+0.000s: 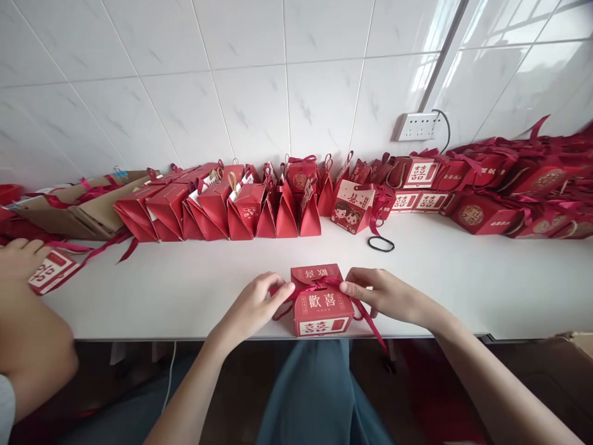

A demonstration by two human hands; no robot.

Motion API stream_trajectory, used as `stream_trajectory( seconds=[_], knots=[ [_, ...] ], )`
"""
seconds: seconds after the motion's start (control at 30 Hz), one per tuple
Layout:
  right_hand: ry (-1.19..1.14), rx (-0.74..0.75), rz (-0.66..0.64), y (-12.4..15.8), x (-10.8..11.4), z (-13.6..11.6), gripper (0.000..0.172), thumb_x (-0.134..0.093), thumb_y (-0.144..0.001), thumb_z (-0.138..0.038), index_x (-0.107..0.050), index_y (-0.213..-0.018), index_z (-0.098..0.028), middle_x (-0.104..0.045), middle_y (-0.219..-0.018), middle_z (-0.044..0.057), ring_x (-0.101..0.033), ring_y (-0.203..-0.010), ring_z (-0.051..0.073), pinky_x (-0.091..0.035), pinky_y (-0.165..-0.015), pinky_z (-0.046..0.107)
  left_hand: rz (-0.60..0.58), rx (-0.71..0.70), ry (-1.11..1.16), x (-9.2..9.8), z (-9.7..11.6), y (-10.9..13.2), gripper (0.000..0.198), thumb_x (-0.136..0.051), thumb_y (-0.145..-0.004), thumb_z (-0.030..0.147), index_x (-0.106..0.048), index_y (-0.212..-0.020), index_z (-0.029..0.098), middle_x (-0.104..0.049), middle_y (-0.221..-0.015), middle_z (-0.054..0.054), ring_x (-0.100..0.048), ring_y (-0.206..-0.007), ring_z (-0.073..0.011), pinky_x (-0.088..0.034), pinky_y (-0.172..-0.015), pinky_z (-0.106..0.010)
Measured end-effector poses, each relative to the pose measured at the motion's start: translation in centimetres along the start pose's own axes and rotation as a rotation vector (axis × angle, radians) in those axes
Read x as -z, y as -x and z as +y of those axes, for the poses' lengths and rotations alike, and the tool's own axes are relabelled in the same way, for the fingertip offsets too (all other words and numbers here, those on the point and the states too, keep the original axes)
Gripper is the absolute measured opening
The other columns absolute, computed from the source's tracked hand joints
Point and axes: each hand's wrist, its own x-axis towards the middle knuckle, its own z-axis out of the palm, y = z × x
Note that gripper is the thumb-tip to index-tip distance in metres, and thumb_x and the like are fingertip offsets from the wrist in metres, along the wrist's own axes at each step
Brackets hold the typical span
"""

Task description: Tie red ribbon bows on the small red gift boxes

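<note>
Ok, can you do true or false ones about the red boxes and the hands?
1. The left hand and the right hand both hold the ribbon on the red box. True.
2. That red box stands at the back, against the wall. False: it sits at the front edge of the white table.
3. A black hair band lies on the table. True.
4. The row of boxes along the wall is blue. False: they are red.
5. A socket strip hangs on the tiled wall. True.
</note>
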Motion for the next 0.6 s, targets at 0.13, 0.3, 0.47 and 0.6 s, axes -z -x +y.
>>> stream_trajectory(
  seconds=[0.13,0.3,0.47,0.6],
  knots=[
    [0.06,-0.003,-0.079,-0.3,-1.3,0.2,0.047,-0.056,-0.081,-0.06,-0.046,-0.061,-0.018,-0.042,-0.055,-0.005,-0.036,-0.048,0.008,-0.03,-0.045,0.021,-0.207,0.108,0.1,-1.1,-0.2,0.0,0.038,-0.051,-0.084,0.051,-0.048,-0.063,0.02,-0.049,-0.062,0.003,-0.044,-0.059,-0.0145,-0.033,-0.057,-0.024],
    [-0.13,-0.074,-0.196,-0.3,-1.0,0.9,0.045,-0.056,-0.081,-0.061,-0.052,-0.069,-0.017,-0.047,-0.057,-0.004,-0.041,-0.049,0.009,-0.03,-0.046,0.022,-0.392,0.11,0.286,-0.8,-0.8,0.0,0.037,-0.055,-0.082,0.051,-0.046,-0.066,0.019,-0.048,-0.066,0.002,-0.042,-0.06,-0.0128,-0.032,-0.054,-0.022],
    [-0.304,-0.034,-0.212,-0.2,-1.1,1.1,0.048,-0.061,-0.076,-0.062,-0.049,-0.064,-0.017,-0.045,-0.056,-0.005,-0.035,-0.048,0.007,-0.025,-0.045,0.021,-0.195,0.027,0.211,-0.4,-0.8,0.3,0.029,-0.065,-0.077,0.038,-0.044,-0.068,0.02,-0.045,-0.066,0.004,-0.041,-0.059,-0.0113,-0.032,-0.054,-0.021],
    [-0.382,-0.044,-0.159,0.3,-1.4,0.8,0.052,-0.057,-0.077,-0.066,-0.049,-0.06,-0.017,-0.038,-0.051,-0.006,-0.025,-0.045,0.006,-0.017,-0.042,0.022,0.044,-0.205,0.077,-0.3,-1.1,0.4,0.019,-0.062,-0.078,0.023,-0.047,-0.067,0.021,-0.049,-0.067,0.002,-0.043,-0.061,-0.0126,-0.035,-0.058,-0.022]
  ],
)
